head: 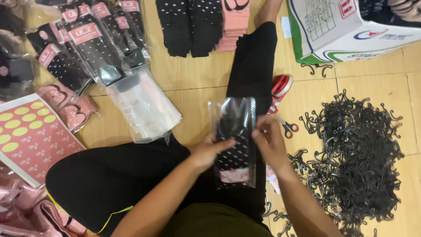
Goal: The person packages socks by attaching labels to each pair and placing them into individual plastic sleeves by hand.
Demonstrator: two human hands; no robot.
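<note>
Here, seen from the head camera:

Held item: a pair of black socks with small white dots, in a clear glossy plastic sleeve (234, 140); it lies lengthwise over the person's black-trousered lap (131, 175), between the two hands, with the pink band at its near end.

Risk, sleeve: the film looks slick and is only partly filled at the far end; judged from this, a loose pinch could let the socks slide or bunch inside and crease the bag.

Risk, snagging: the heap of small black plastic hangers (355, 158) lies just beside the right forearm; a wide elbow sweep could drag hooks into the sleeve or scatter them.

Risk, scissors: the red-handled scissors (285, 125) lie near the right hand, beyond the sleeve's edge; a careless reach could nick the film.

Left hand (208, 151): comes in from the lower left, palm down, fingers curled onto the sleeve's left edge and gripping it, the thumb on top.

Right hand (269, 140): comes in from the lower right, wrist bent inward, fingertips closed in a pinch on the sleeve's right edge.

Near surroundings: a stack of empty clear plastic sleeves (144, 107) lies on the wooden floor (201, 74) beyond the left knee.

Farther out: bagged black socks with red labels (83, 44) fan out at upper left; a pink sheet of yellow oval stickers (30, 136) lies at far left; loose black dotted socks (188, 26) and pink socks (234, 24) lie at the top; a white printed woven sack (337, 30) stands at upper right.
</note>
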